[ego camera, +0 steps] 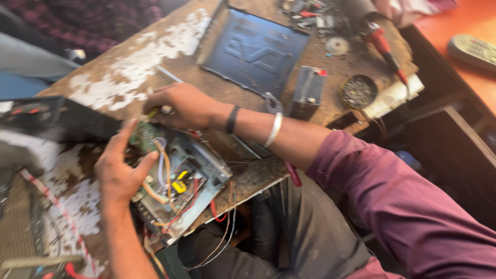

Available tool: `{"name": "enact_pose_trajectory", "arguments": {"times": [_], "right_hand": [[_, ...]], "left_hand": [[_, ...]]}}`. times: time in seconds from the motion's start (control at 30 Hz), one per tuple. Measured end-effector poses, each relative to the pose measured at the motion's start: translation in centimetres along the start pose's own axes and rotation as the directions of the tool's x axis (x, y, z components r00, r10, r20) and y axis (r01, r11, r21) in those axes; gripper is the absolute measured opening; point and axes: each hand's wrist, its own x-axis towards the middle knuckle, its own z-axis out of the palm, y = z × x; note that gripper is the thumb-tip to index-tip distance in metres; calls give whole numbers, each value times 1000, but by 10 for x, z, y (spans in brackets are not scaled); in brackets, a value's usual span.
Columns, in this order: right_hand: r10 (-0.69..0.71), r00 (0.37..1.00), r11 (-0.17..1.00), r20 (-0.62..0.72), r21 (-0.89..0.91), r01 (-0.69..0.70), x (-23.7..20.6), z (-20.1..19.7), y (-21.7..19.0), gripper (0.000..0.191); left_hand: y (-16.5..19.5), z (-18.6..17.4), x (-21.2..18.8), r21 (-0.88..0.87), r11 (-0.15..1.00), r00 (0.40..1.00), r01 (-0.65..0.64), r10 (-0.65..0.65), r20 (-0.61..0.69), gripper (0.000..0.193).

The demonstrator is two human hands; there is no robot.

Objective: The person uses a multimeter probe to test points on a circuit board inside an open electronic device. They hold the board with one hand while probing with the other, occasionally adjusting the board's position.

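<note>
An opened electronic unit (204, 168) with a green circuit board (147, 134) and red, orange and yellow wires lies near the front edge of a worn wooden workbench (170, 41). My left hand (121, 168) rests on the unit's left side, fingers spread against the board. My right hand (178, 106) reaches across from the right and grips a small tool with a yellow-green handle (153, 111) at the board's top edge. The wrist wears a black band and a white bangle.
A dark metal cover panel (256, 51) lies at the back of the bench. Beside it stand a small black battery (308, 89), a round tin of small parts (358, 92), a red-handled tool (385, 49) and a disc. A black device (57, 120) sits left; a remote (473, 49) lies far right.
</note>
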Motion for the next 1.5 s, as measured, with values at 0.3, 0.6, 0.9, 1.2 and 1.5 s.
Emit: {"name": "enact_pose_trajectory", "arguments": {"times": [0.3,0.6,0.9,1.2,1.5], "right_hand": [[-46,999,999,-29,-31,45,5,-3,-3,19],[-1,1000,1000,21,-17,2,4,-10,-8,18],[6,1000,1000,24,-31,-5,10,-15,-16,19],[12,999,1000,31,-20,-12,10,-18,-24,18],[-11,1000,1000,-1,-11,11,5,-23,-28,22]], "left_hand": [[3,-3,8,81,997,1000,-11,12,-16,76],[3,1,9,12,998,998,64,-64,6,76],[4,1,14,-2,998,998,59,-59,2,75],[3,3,11,8,1000,1000,24,-24,-9,76],[2,7,6,14,1000,1000,2,-2,-9,76]]}}
